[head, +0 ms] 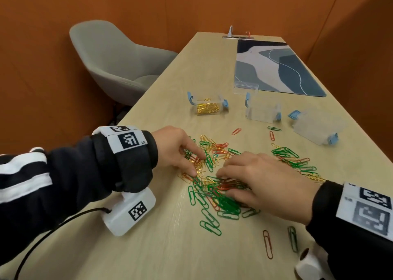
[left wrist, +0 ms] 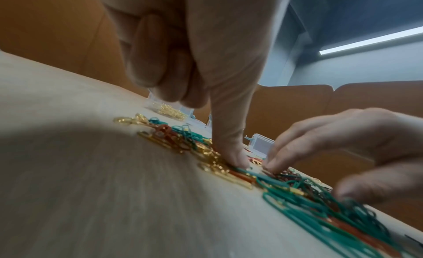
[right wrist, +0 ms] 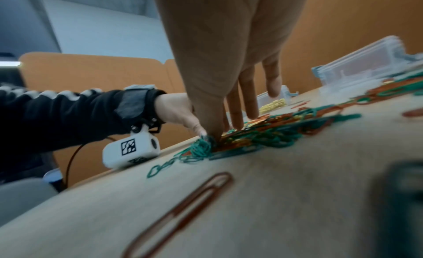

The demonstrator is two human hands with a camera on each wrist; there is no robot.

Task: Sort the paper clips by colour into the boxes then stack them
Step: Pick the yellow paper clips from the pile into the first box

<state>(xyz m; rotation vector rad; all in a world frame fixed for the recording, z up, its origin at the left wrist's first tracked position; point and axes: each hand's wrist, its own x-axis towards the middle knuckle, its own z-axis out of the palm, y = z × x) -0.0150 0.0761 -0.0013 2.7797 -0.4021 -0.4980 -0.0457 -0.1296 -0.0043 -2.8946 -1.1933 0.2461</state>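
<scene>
On the light wood table, a mixed pile of green, red and gold paper clips spreads across the middle, and both hands work in it. The left hand comes in from 9 o'clock; in the left wrist view its thumb tip presses down on gold and green clips at the pile's edge, while the other fingers are curled in toward the palm. Whether they hold any clips cannot be told.

The right hand comes in from 4 o'clock and lies palm-down over the pile with its fingers stretched out, tips touching the clips, gripping nothing that shows.

A second patch of mostly green clips lies at 3 o'clock of the right hand. Single strays sit apart: a red clip and a green clip near the right sleeve at 5 o'clock, and a red clip toward 12 o'clock.

Beyond the pile at 12 o'clock stands a clear box with blue latches holding gold clips. At 1 o'clock is a clear box with no clips visible inside, and at 2 o'clock another clear box, tilted. A clear lid lies just at the near edge of a blue patterned mat. A grey chair stands at 11 o'clock.
</scene>
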